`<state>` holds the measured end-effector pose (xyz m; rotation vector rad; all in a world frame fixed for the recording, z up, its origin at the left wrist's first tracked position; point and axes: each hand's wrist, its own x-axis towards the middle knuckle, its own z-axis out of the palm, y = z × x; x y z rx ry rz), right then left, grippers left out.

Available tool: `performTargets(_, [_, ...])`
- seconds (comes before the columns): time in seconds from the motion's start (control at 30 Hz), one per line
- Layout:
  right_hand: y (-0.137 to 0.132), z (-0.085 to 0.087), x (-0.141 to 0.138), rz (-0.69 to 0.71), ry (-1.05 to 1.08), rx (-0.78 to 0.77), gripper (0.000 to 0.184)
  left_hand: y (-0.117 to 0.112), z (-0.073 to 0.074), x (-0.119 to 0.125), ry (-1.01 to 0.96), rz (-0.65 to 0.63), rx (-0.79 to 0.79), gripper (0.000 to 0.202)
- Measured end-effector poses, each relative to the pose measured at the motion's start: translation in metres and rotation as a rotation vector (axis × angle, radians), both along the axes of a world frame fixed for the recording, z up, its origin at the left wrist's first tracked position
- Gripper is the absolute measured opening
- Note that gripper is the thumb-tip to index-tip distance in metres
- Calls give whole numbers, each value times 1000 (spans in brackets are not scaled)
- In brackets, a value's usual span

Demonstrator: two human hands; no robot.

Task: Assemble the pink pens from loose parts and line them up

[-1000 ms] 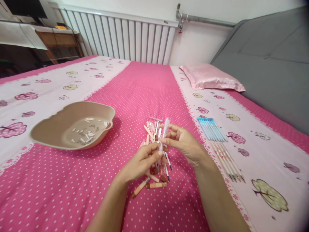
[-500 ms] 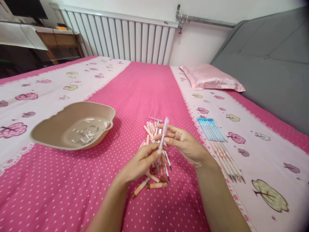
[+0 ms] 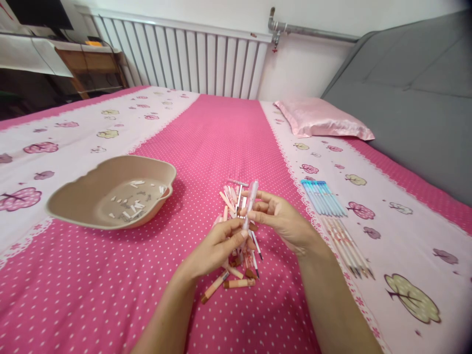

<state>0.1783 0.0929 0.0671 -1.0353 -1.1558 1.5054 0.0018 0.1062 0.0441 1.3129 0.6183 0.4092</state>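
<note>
Between my two hands stands a slim translucent pink pen [image 3: 251, 197], tilted slightly right at its top. My left hand [image 3: 221, 244] pinches its lower part between thumb and fingers. Higher up, the thumb and fingers of my right hand [image 3: 280, 216] close on the same pen. Beneath and behind the hands lies a loose pile of pink, white and peach pen parts [image 3: 227, 196], partly hidden by my fingers. White refills with dark tips [image 3: 257, 246] stick out on its right side. Two peach tubes with brown ends [image 3: 239, 283] lie at the pile's near edge.
A beige basin [image 3: 84, 196] holding small white pieces and springs stands at left. On the right lie a row of blue pens [image 3: 324, 197] and a row of pale pens [image 3: 347, 248]. Farther back are a pink pillow [image 3: 324, 119], a grey headboard [image 3: 405, 88] and a white radiator [image 3: 177, 54].
The pen has tipped slightly to the right at its top. My right hand's fingers have shifted a little along it; the pile and rows look the same.
</note>
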Motion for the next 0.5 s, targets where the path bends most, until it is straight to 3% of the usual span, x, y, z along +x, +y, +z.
performTargets(0.3, [-1,3,-3,-86,-67,-32,55,0,-1,0,-5,1,-3,33])
performTargets(0.5, [-1,2,0,-12,54,-17,51,2,-1,-1,-40,-7,-2,33])
